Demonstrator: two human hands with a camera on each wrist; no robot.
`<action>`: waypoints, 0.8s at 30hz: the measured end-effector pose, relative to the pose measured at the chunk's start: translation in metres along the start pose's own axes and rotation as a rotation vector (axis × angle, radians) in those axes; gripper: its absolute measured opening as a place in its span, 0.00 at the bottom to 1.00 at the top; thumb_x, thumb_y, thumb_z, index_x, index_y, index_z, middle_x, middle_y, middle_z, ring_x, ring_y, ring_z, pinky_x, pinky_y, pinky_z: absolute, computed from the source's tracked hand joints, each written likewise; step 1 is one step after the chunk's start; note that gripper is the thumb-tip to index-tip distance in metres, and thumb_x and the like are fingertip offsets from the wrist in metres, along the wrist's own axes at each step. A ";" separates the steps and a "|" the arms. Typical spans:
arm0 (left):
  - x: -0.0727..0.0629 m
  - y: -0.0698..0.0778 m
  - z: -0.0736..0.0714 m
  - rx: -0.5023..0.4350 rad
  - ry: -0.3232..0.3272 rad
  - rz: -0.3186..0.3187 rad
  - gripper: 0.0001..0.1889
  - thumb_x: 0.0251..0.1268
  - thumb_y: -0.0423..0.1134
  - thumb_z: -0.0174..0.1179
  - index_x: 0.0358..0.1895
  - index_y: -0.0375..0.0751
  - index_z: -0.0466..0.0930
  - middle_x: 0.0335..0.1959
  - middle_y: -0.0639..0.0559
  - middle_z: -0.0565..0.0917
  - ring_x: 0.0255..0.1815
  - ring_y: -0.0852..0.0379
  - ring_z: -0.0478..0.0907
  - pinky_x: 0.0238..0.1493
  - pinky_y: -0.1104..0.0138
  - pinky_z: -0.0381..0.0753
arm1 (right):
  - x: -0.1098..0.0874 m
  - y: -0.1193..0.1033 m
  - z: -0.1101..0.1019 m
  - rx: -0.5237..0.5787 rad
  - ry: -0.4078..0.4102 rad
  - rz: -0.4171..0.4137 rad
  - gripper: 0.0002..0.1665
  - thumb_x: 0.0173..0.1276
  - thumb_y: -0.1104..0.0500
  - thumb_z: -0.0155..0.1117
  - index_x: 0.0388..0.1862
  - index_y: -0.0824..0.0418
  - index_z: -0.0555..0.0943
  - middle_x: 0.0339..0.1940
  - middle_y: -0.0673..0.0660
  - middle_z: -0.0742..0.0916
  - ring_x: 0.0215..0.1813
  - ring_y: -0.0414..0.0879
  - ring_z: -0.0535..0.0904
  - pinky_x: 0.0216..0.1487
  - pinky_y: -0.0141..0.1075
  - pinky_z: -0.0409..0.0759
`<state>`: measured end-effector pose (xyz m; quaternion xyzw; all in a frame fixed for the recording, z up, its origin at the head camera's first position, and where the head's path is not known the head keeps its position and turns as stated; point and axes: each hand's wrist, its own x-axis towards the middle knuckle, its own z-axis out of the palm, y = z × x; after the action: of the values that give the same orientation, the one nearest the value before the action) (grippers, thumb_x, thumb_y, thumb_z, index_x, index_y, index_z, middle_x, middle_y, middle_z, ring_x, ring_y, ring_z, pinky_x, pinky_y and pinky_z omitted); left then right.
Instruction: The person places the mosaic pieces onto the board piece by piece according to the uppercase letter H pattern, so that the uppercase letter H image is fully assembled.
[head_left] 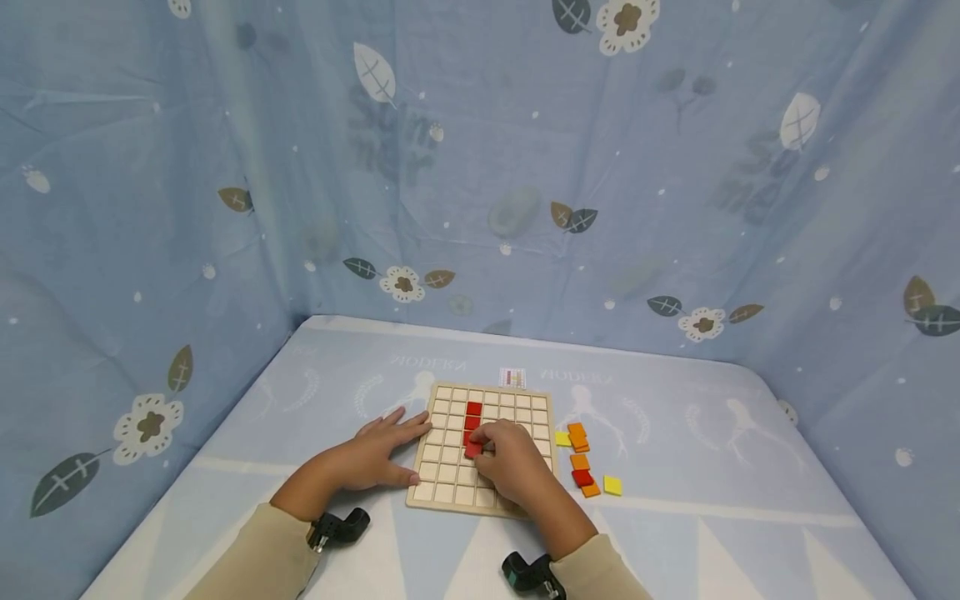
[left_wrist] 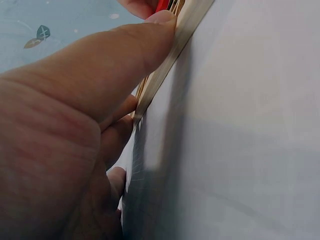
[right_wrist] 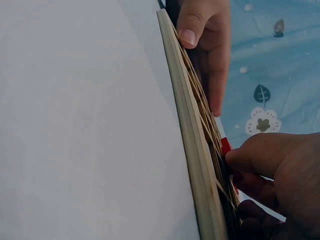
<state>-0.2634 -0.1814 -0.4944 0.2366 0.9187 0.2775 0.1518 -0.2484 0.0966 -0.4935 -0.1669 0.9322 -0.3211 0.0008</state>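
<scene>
A wooden grid board lies on the table, with a column of red square tiles in its cells. My right hand reaches over the board and pinches a red tile at the near end of that column. In the right wrist view this tile shows at the thumb tip, close over the grid. My left hand spreads its fingers along the board's left edge. Its thumb rests on the rim in the left wrist view.
Right of the board lie loose orange tiles, yellow tiles and a red tile, some overlapping. A small printed card lies at the board's far edge. Blue patterned curtains hang behind the table and at both sides.
</scene>
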 end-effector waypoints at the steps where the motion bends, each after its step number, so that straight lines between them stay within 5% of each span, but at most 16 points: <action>1: 0.000 0.001 0.000 -0.001 0.004 0.000 0.49 0.61 0.60 0.73 0.83 0.54 0.62 0.87 0.56 0.53 0.88 0.37 0.38 0.80 0.31 0.39 | 0.000 0.001 0.000 -0.004 0.000 -0.005 0.14 0.68 0.62 0.70 0.51 0.54 0.90 0.47 0.47 0.87 0.49 0.44 0.78 0.51 0.41 0.81; 24: 0.001 0.002 0.001 0.011 0.009 -0.010 0.48 0.60 0.59 0.74 0.83 0.55 0.62 0.87 0.59 0.53 0.88 0.38 0.38 0.80 0.31 0.40 | -0.002 0.002 0.001 -0.044 -0.041 -0.015 0.12 0.67 0.56 0.74 0.49 0.47 0.90 0.45 0.46 0.84 0.51 0.45 0.76 0.54 0.44 0.79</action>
<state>-0.2630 -0.1793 -0.4940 0.2316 0.9220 0.2726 0.1480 -0.2470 0.0982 -0.4963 -0.1804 0.9376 -0.2969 0.0140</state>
